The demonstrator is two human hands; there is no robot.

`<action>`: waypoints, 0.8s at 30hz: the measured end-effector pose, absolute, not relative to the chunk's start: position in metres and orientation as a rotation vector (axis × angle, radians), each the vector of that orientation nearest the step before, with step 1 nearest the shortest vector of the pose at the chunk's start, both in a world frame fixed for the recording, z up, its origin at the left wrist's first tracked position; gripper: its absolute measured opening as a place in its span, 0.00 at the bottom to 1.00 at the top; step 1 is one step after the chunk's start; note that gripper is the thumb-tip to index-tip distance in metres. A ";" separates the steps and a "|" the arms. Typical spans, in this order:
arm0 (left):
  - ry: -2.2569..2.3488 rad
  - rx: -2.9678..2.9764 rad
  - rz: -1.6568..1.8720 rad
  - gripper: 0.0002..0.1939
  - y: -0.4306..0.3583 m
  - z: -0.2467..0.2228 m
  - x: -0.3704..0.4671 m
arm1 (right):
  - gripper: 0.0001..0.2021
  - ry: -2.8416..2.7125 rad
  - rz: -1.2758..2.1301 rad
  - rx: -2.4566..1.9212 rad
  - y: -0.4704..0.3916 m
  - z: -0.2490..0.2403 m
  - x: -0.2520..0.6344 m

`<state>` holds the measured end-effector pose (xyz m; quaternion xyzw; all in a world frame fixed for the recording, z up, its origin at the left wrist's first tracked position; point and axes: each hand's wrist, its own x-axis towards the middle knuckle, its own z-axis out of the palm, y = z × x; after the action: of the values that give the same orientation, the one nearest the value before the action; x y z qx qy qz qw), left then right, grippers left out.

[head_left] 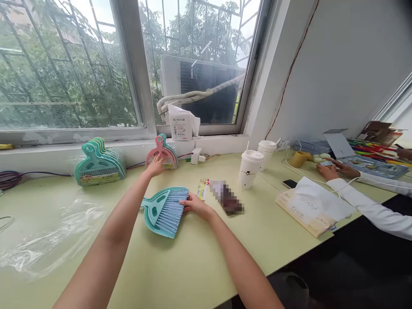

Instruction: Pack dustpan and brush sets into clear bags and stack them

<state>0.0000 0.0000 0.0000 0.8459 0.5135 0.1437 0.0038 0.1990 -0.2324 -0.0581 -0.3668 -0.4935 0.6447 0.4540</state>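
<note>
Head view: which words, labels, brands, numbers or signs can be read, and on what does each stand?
"Face": on the pale pack, twice, once inverted.
Too small: print on the white packet.
Too blurred: script on the front cup.
Too blurred: labels on the green dustpans and pink dustpan.
Too small: print on the loose card.

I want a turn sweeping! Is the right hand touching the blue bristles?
Touching. The head view shows the right hand, its fingers lying on the edge of the blue bristles.
</note>
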 end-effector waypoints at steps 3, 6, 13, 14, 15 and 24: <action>1.573 2.614 0.633 0.34 -0.015 0.005 -0.014 | 0.29 -1.208 1.597 -0.897 -0.234 -0.057 0.200; 1.506 2.488 0.798 0.30 -0.044 0.005 -0.035 | 0.28 -1.184 1.596 -0.909 -0.236 -0.056 0.201; 1.439 1.728 1.331 0.32 -0.161 -0.021 -0.072 | 0.22 -0.971 1.430 -1.001 -0.246 -0.051 0.193; 1.412 1.574 1.362 0.33 -0.179 -0.025 -0.071 | 0.20 -0.931 1.411 -0.983 -0.251 -0.047 0.190; 1.358 1.444 1.338 0.32 -0.196 -0.028 -0.069 | 0.19 -0.897 1.407 -0.952 -0.256 -0.042 0.186; 0.822 1.106 1.000 0.15 -0.269 -0.023 -0.074 | 0.16 -1.066 1.440 -0.935 -0.329 -0.014 0.168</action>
<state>-0.0744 -0.2687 -0.0226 0.4886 0.3630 0.4418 0.6591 0.1680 -0.3289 -0.0139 -0.3920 -0.4469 0.6036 0.5313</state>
